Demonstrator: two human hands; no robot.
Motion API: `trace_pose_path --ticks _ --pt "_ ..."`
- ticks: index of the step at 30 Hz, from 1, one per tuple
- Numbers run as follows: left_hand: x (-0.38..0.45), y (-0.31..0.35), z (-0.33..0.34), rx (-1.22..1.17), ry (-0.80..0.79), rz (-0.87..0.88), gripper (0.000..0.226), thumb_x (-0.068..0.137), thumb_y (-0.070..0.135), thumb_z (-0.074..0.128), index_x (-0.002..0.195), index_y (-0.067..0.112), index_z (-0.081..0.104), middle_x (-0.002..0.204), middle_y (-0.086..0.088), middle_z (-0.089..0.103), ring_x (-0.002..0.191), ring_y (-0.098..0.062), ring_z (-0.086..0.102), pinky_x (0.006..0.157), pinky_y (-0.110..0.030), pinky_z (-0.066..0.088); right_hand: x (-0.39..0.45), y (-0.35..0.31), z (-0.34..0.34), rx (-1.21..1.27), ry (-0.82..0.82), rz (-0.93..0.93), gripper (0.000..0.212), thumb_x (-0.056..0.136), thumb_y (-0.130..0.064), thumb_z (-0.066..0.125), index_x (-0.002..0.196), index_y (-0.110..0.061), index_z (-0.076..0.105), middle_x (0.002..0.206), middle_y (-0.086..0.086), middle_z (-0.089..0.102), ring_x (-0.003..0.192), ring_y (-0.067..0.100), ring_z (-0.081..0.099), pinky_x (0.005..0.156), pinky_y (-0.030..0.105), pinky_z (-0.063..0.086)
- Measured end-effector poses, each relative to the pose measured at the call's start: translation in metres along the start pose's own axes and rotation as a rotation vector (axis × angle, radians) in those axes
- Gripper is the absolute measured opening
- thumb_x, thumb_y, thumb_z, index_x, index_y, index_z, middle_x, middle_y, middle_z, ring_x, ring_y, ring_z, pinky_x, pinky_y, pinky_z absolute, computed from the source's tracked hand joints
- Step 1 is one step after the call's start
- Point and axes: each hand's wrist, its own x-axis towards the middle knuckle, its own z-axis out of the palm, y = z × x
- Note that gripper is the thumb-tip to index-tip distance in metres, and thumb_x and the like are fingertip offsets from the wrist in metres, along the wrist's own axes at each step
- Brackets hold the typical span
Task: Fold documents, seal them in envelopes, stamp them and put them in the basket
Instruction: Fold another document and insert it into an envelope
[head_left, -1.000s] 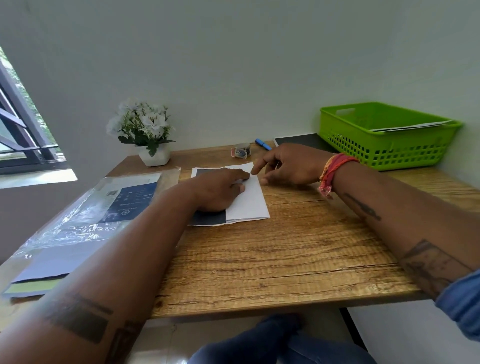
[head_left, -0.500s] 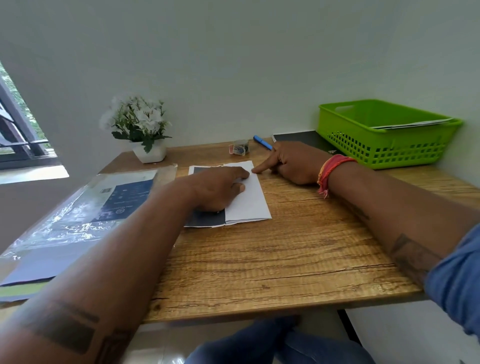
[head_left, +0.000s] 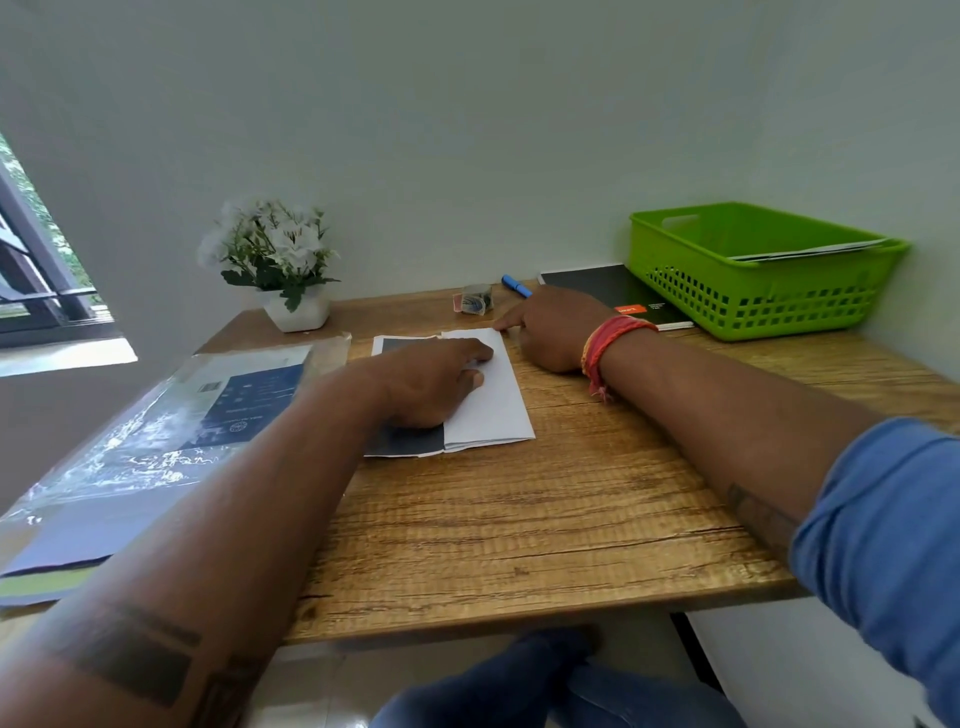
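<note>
Over the last second the right hand (head_left: 545, 332) closed from a loose spread into a curled fist with only the index finger extended, and its fingertip slid back along the right edge of the folded white sheet of paper (head_left: 488, 400) to that sheet's far right corner. The head camera also drifted, so the whole scene shifted slightly in frame.

Little legible. On the black notebook (head_left: 615, 293), just left of the green basket (head_left: 761, 270), an orange label (head_left: 632, 309) with small white lettering, too blurred to read. On the blue sheet inside the plastic sleeve (head_left: 156, 426), far left of the basket, a QR-like code (head_left: 210, 387) and white marks, unreadable.
</note>
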Motion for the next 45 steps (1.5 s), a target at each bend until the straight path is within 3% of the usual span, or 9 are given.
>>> trace_pose_path --ticks 4,9,12,18,31,34,40,45 --pt "-0.003 0.001 -0.001 0.002 -0.001 0.005 0.048 0.109 0.033 0.035 0.156 0.031 0.029 0.162 -0.001 0.034 0.144 -0.021 0.038 0.114 -0.030 0.029 0.001 0.001 -0.001 -0.017 0.010 -0.022 0.041 0.099 -0.054 0.042 0.124 -0.030 0.064 0.125 0.004 0.063 0.104 0.018 0.057 0.090 0.035 0.048" --pt "-0.002 0.000 0.000 0.006 0.006 0.010 0.049 0.109 0.034 0.035 0.157 0.032 0.028 0.163 0.001 0.030 0.147 -0.021 0.034 0.116 -0.032 0.026 -0.006 0.009 -0.009 0.135 -0.055 0.009 0.070 0.087 -0.060 0.063 0.148 -0.033 0.042 0.152 0.004 0.044 0.132 0.025 0.047 0.103 0.034 0.038" --pt "-0.002 0.001 0.000 0.017 -0.002 0.011 0.049 0.109 0.034 0.035 0.158 0.032 0.027 0.165 0.002 0.027 0.148 -0.021 0.031 0.118 -0.032 0.024 -0.014 0.013 -0.012 0.185 -0.108 0.018 0.077 0.082 -0.061 0.067 0.148 -0.031 0.041 0.153 0.002 0.042 0.132 0.024 0.047 0.104 0.035 0.039" --pt "-0.004 0.002 -0.001 0.023 0.002 0.016 0.049 0.109 0.033 0.034 0.158 0.031 0.026 0.165 0.002 0.025 0.149 -0.020 0.029 0.118 -0.031 0.023 -0.021 0.013 -0.019 0.206 -0.193 0.021 0.078 0.077 -0.065 0.071 0.143 -0.033 0.043 0.148 0.001 0.044 0.127 0.021 0.047 0.091 0.031 0.037" --pt "0.001 -0.001 0.002 0.013 0.010 0.018 0.050 0.109 0.033 0.035 0.158 0.030 0.026 0.165 0.003 0.027 0.149 -0.019 0.031 0.119 -0.032 0.023 -0.037 0.001 -0.039 0.096 -0.393 -0.041 0.094 0.072 -0.066 0.072 0.150 -0.035 0.031 0.148 0.001 0.042 0.124 0.020 0.044 0.104 0.037 0.036" --pt "0.000 0.000 0.002 0.006 0.012 0.015 0.050 0.109 0.032 0.036 0.158 0.029 0.026 0.164 0.002 0.028 0.148 -0.019 0.031 0.118 -0.032 0.024 -0.039 -0.001 -0.041 0.077 -0.427 -0.058 0.095 0.072 -0.066 0.073 0.151 -0.035 0.029 0.147 0.001 0.044 0.111 0.015 0.042 0.102 0.035 0.037" --pt "-0.001 0.003 0.002 -0.005 0.020 0.015 0.049 0.109 0.030 0.037 0.157 0.027 0.027 0.162 0.000 0.032 0.146 -0.020 0.035 0.117 -0.032 0.027 -0.042 -0.005 -0.044 0.032 -0.478 -0.092 0.103 0.068 -0.064 0.077 0.152 -0.039 0.024 0.146 0.000 0.042 0.110 0.015 0.041 0.092 0.033 0.037" --pt "-0.001 0.003 0.003 -0.025 0.039 0.021 0.049 0.109 0.029 0.038 0.157 0.026 0.028 0.162 0.000 0.033 0.147 -0.020 0.034 0.117 -0.033 0.027 -0.041 -0.004 -0.043 0.054 -0.509 -0.105 0.105 0.068 -0.067 0.075 0.153 -0.039 0.022 0.139 -0.004 0.041 0.122 0.018 0.042 0.095 0.033 0.036"
